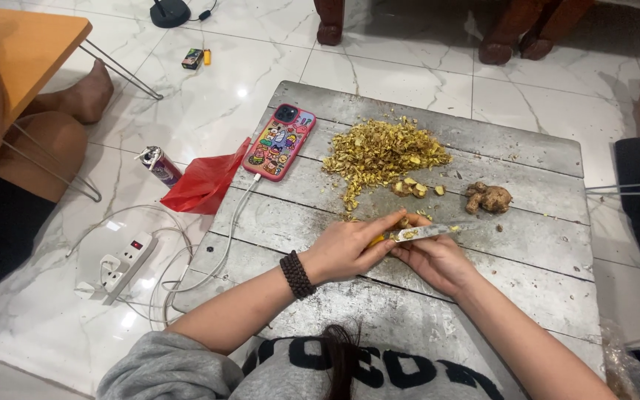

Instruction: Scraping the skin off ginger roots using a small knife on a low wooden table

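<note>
Grey wooden bench (483,148) w/ big heap of yellow peelings (379,152) at back, phone (279,142) to its left, ginger root (487,198) right. Left hand (346,248) fingers (387,221) pinch a small yellow ginger piece (376,240); right hand (438,259) fingers wrapped on knife (427,232), blade touching the piece betw. both hands.

1. Grey, weathered wooden board (379,311) of planks, lying flat on the white marbled floor (209,104).
2. On the board: heap of chopped yellow pieces (379,152), a few larger chunks (411,188) just beside it, a whole ginger root (488,198) to the right, a phone in a colourful case (278,142) at the left edge.
3. On the floor: red plastic bag (203,184), spray can (159,164), white power strip (126,263) with cables.
</note>
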